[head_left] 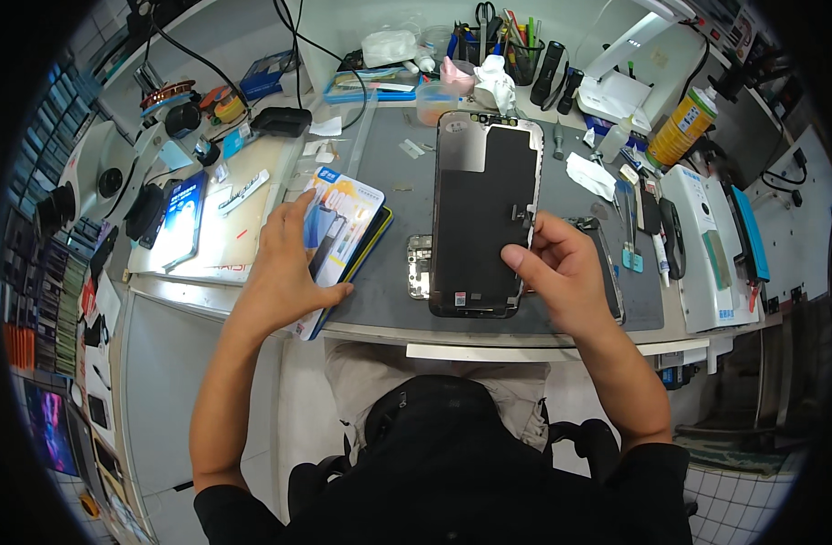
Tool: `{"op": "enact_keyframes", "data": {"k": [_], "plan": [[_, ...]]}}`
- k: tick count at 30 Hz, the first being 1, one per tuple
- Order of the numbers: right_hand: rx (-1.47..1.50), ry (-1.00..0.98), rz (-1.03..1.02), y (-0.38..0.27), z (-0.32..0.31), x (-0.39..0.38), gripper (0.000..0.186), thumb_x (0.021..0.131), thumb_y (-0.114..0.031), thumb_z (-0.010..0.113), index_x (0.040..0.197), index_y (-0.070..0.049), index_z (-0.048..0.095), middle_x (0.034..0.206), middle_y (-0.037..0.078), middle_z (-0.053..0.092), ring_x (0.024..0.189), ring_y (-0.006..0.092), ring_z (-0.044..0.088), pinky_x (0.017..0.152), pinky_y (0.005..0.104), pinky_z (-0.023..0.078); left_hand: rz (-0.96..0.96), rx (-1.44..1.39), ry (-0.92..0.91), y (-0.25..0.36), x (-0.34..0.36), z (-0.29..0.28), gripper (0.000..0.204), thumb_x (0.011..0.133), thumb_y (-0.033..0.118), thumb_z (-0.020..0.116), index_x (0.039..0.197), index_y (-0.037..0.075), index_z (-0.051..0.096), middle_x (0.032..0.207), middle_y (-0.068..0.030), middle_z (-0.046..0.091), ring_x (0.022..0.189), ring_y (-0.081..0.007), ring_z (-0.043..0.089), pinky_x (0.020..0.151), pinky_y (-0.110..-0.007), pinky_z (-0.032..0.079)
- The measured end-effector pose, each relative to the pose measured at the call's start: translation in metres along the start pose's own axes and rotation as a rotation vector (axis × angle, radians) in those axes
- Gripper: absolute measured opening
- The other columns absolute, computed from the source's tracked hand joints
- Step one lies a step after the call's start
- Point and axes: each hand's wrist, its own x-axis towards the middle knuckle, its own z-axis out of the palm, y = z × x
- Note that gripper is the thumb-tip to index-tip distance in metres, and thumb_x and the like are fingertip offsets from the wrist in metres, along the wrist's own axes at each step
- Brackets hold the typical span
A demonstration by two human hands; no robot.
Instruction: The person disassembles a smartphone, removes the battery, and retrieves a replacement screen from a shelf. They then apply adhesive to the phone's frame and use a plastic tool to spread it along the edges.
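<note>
My left hand (280,272) rests around a stack of flat packages (348,213), white-topped with a picture, with yellow and dark edges below; its fingers curve over the left edge and the thumb lies toward the lower right. My right hand (561,272) grips a black phone screen panel (475,200) by its right edge, thumb on the back, which shows a metal plate and small cables. The panel is upright in view, partly covering an opened phone body (419,259) on the grey mat (375,309). Another phone part (607,291) lies beside my right hand, mostly hidden by it.
A microscope (112,177) and a lit phone (182,218) stand or lie on the left. Behind are a pen holder (525,77), cups (434,104) and a white lamp (616,82). At right are a yellow spray can (684,127), small tools (634,254) and a white machine (707,254).
</note>
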Motion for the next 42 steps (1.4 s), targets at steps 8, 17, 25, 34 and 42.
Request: {"op": "enact_keyframes", "data": {"k": [8, 17, 25, 34, 42], "plan": [[-0.002, -0.020, 0.024, 0.001, 0.003, 0.005, 0.012, 0.098, -0.010, 0.067, 0.105, -0.001, 0.063, 0.085, -0.003, 0.061, 0.068, 0.0010, 0.053, 0.056, 0.0189, 0.044, 0.037, -0.228, 0.213, -0.008, -0.019, -0.012, 0.123, 0.061, 0.024, 0.093, 0.158, 0.004, 0.020, 0.153, -0.0215, 0.032, 0.143, -0.0361, 0.037, 0.119, -0.043, 0.033], [0.083, -0.011, 0.154, 0.007, 0.017, 0.023, 0.029, 0.100, -0.011, 0.062, 0.126, 0.001, 0.056, 0.101, 0.004, 0.071, 0.074, 0.0045, 0.064, 0.054, 0.0198, 0.050, 0.035, -0.499, 0.602, -0.033, -0.050, 0.002, 0.138, 0.064, 0.031, 0.093, 0.163, 0.013, -0.001, 0.161, -0.0259, 0.020, 0.151, -0.0374, 0.024, 0.121, -0.047, 0.023], [0.088, -0.032, 0.153, 0.007, 0.024, 0.030, 0.031, 0.100, -0.013, 0.063, 0.127, 0.000, 0.057, 0.101, 0.004, 0.071, 0.075, 0.0049, 0.065, 0.054, 0.0197, 0.052, 0.149, -0.511, 0.697, -0.040, -0.057, 0.009, 0.141, 0.061, 0.032, 0.095, 0.162, 0.010, -0.001, 0.162, -0.0262, 0.018, 0.151, -0.0374, 0.025, 0.120, -0.048, 0.025], [0.046, -0.007, 0.178, 0.008, 0.040, 0.035, 0.031, 0.101, -0.016, 0.060, 0.128, -0.001, 0.057, 0.100, 0.003, 0.071, 0.074, 0.0050, 0.065, 0.055, 0.0201, 0.053, 0.216, -0.560, 0.764, -0.043, -0.063, 0.015, 0.143, 0.060, 0.030, 0.097, 0.161, 0.008, -0.002, 0.162, -0.0253, 0.018, 0.151, -0.0366, 0.024, 0.122, -0.049, 0.023], [0.104, -0.146, 0.449, 0.032, 0.103, 0.057, 0.026, 0.102, -0.016, 0.054, 0.125, -0.003, 0.053, 0.104, 0.010, 0.069, 0.072, 0.0149, 0.069, 0.054, 0.0255, 0.056, 0.239, -0.578, 0.791, -0.044, -0.065, 0.021, 0.142, 0.058, 0.027, 0.098, 0.160, 0.007, 0.000, 0.164, -0.0238, 0.013, 0.152, -0.0395, 0.020, 0.122, -0.051, 0.022]]}}
